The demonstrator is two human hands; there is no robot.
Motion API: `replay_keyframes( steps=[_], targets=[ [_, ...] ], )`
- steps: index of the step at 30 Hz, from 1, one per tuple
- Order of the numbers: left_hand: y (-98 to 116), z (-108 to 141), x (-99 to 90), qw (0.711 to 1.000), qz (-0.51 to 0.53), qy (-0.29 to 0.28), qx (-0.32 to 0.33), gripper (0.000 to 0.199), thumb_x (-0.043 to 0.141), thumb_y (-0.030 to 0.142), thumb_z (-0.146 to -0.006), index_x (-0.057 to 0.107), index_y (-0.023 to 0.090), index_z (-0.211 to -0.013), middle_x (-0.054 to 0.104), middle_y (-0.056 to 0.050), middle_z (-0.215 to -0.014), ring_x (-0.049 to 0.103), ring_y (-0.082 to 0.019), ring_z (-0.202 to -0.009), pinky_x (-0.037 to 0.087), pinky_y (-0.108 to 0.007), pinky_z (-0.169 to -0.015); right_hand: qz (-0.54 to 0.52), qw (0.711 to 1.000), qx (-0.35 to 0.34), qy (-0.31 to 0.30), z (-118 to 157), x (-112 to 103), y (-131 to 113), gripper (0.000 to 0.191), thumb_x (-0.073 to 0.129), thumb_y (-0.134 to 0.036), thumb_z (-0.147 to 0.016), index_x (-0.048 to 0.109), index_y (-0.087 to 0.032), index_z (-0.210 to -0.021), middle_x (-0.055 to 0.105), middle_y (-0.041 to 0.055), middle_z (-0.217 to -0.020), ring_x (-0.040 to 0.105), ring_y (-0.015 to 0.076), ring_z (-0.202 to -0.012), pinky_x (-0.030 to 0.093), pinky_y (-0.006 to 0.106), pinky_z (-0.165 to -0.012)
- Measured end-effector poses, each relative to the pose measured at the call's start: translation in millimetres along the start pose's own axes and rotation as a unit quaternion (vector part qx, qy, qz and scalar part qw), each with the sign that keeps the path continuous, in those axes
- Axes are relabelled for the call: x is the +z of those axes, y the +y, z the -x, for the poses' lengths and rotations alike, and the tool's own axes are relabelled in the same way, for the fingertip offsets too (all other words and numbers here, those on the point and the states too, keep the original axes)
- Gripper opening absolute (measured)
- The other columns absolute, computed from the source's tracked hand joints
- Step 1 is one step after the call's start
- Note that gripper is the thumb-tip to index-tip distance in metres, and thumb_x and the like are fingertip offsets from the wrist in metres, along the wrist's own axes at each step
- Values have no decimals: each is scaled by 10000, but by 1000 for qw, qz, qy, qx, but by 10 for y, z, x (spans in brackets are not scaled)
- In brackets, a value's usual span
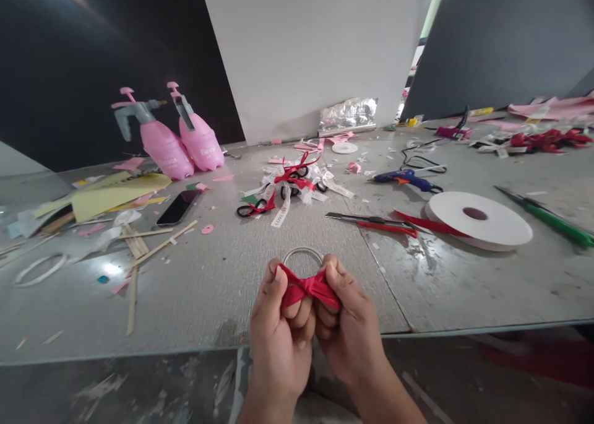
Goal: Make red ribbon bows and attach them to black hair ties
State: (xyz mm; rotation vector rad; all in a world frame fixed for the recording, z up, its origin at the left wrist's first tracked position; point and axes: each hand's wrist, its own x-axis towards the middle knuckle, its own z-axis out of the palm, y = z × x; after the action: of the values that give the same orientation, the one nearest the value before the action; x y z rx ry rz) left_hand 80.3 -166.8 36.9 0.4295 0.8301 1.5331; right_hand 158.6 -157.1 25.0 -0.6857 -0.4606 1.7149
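Observation:
Between my two hands is a red ribbon bow [307, 286], knotted in the middle, in front of a pale grey ring [304, 250]. My left hand [282, 328] pinches the bow's left loop between thumb and fingers. The right loop is gripped the same way by my right hand [349, 322]. Both hands are over the table's near edge, knuckles close together. The ring's lower part is hidden behind the bow and fingers. Beyond them lies a pile of dark hair ties with red and white ribbons [292, 186].
Right of centre lie a craft knife [371, 221], a white ribbon roll [480, 220] with a red tail, a blue glue gun [406, 179] and green-handled scissors [552, 220]. Leftward are a phone [177, 208], wooden sticks [133, 288] and pink spray bottles [167, 148]. Scraps litter the table.

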Motion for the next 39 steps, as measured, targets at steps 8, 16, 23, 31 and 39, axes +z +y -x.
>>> replay_keyframes(
  steps=[8,16,23,31,39],
  targets=[
    [206,-101,-154,960,-256,-94,69,312,621,446,-836,498,178,-732,476,18,-666,478,-92,-592,439,-201,-538,73,995,-48,-39,-27,-93,-51,356,633,-474,-823,400,-223,-728,322,-106,-494,210,38,-380,184,153,-360],
    [131,-140,-177,957,-282,-19,74,382,617,489,-827,437,189,-674,362,63,-531,344,-66,-458,300,-173,-426,149,986,-56,-50,-62,-125,-27,327,630,-487,-825,493,-201,-746,335,-89,-525,239,40,-412,194,160,-371],
    [149,-142,-186,933,-341,-17,113,407,579,507,-844,442,185,-635,415,33,-556,381,-92,-513,334,-196,-468,215,969,-117,-38,-54,-93,-92,266,664,-442,-809,593,-186,-788,466,-48,-596,390,54,-487,318,165,-433],
    [134,-111,-186,931,-333,7,147,404,610,503,-823,451,187,-629,408,37,-548,380,-88,-499,332,-187,-459,306,947,-91,-46,-30,-80,-169,257,735,-398,-742,619,-175,-686,520,-33,-522,426,71,-458,335,192,-426],
    [156,-148,-247,955,-280,-19,94,344,612,531,-810,601,189,-851,526,23,-604,454,-93,-502,372,-193,-467,280,957,-70,-21,-56,-109,-138,271,738,-437,-729,657,-179,-754,530,-39,-525,444,69,-408,365,188,-382]
  ],
)
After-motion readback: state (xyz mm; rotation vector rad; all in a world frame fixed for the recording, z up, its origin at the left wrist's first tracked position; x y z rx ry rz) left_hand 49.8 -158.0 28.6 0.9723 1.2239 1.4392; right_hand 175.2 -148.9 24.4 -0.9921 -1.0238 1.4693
